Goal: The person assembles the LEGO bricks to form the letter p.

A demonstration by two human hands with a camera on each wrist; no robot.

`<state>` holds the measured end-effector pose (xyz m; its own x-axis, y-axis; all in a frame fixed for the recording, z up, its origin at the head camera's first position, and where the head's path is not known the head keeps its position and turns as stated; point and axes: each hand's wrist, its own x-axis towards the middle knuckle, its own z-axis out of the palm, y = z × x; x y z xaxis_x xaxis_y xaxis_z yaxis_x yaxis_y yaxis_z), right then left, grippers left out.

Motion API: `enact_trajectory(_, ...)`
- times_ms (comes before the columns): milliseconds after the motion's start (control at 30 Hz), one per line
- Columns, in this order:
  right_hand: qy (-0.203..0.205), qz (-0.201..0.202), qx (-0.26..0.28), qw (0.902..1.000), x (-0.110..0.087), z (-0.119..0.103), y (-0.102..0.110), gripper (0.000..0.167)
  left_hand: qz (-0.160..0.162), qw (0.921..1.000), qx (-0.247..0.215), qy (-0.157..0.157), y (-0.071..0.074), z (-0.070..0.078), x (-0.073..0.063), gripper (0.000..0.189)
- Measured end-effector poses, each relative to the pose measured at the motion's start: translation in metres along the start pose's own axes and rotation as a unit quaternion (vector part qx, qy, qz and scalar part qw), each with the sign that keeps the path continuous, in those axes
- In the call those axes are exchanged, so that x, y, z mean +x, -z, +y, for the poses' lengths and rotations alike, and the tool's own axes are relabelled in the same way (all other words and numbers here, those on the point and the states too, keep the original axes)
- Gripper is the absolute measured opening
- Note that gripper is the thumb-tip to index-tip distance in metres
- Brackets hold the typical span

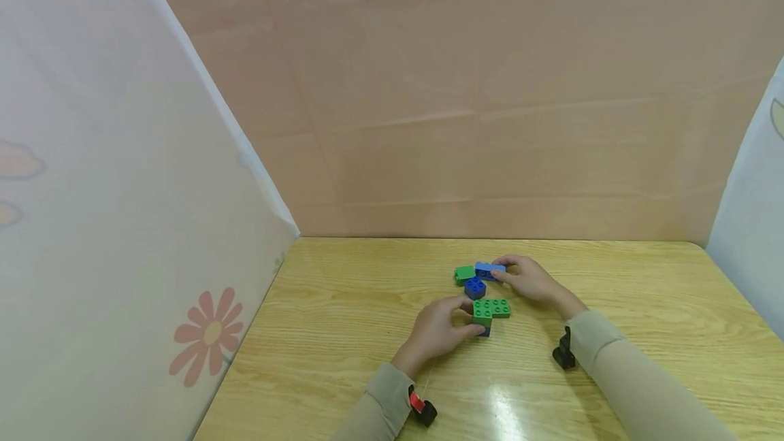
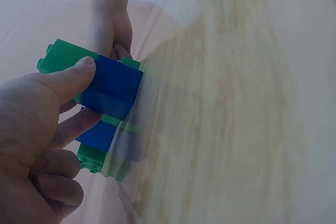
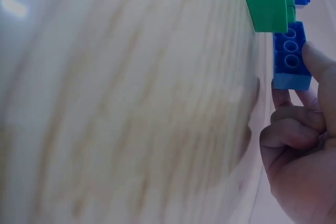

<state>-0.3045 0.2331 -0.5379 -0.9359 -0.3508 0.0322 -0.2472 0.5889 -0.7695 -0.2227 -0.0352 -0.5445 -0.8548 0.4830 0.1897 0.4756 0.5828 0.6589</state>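
My left hand point(image 1: 436, 327) pinches a stack of building bricks between thumb and fingers, a green brick point(image 1: 482, 310) over a dark blue brick point(image 2: 113, 85). Just right of that stack is another green brick point(image 1: 501, 308), studs up; whether it is joined to the stack I cannot tell. Farther back, my right hand point(image 1: 531, 282) pinches a long blue brick point(image 1: 490, 271) at its right end. That brick lies on its side, its hollow underside with round tubes point(image 3: 291, 51) showing in the right wrist view.
A small dark blue brick point(image 1: 474, 288) sits between the two hands, studs showing. Behind it, a green brick point(image 1: 464, 275) lies on its side, left of the long blue one. The wooden table point(image 1: 355, 291) meets a tan backdrop point(image 1: 490, 155) and a flowered white sheet point(image 1: 110, 223) at left.
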Motion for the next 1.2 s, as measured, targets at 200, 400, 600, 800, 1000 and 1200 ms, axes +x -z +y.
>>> enact_trajectory(200, -0.011, 0.007, -0.003, 0.9999, -0.005, -0.001, 0.002, 0.044, 0.001, 1.0000, -0.004, 0.004, 0.000, 0.001, -0.001, 0.032)
enact_trajectory(400, -0.008, 0.014, 0.007, 0.9998, -0.011, -0.003, 0.006, 0.044, 0.001, 1.0000, 0.000, 0.007, 0.000, 0.001, -0.001, 0.033)
enact_trajectory(600, -0.002, 0.023, 0.005, 0.9997, -0.016, -0.005, 0.008, 0.041, 0.000, 1.0000, 0.005, 0.007, 0.000, 0.000, -0.001, 0.035)
enact_trajectory(800, -0.001, 0.023, 0.009, 0.9997, -0.024, -0.010, 0.011, 0.041, -0.003, 0.9999, -0.003, 0.012, 0.001, 0.001, -0.002, 0.035)
enact_trajectory(1000, 0.016, 0.035, 0.009, 0.9992, -0.030, -0.015, 0.013, 0.040, -0.003, 0.9999, -0.005, 0.016, 0.000, 0.001, -0.003, 0.035)
enact_trajectory(1200, 0.033, 0.057, -0.006, 0.9978, -0.035, -0.020, 0.014, 0.039, -0.002, 0.9999, -0.006, 0.012, 0.001, 0.002, -0.003, 0.033)
